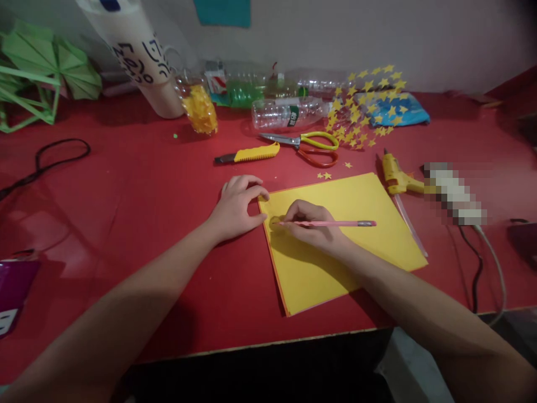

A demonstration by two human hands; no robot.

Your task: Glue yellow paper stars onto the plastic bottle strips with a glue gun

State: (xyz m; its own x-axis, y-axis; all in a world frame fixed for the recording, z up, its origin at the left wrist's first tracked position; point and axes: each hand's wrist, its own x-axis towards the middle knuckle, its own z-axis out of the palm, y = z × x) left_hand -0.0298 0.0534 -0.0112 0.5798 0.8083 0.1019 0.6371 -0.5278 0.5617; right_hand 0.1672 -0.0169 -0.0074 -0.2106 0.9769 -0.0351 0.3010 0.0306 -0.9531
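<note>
Yellow paper sheets (356,196) lie stacked at a slant on the red table (126,224). A pink pencil (335,223) is pinched in my right hand (312,224), its tip on the sheet near the left edge, where a small curved mark shows. My left hand (239,208) rests on the table at the left edge of the paper, thumb and fingers apart, fingertips touching the edge, nothing in it.
Beyond the paper lie a yellow cutter (255,153), scissors (319,149), small stars (327,176), plastic bottles (289,113) and a star cluster (356,112). A glue gun (394,176) is right; a white cup (142,61) stands back left.
</note>
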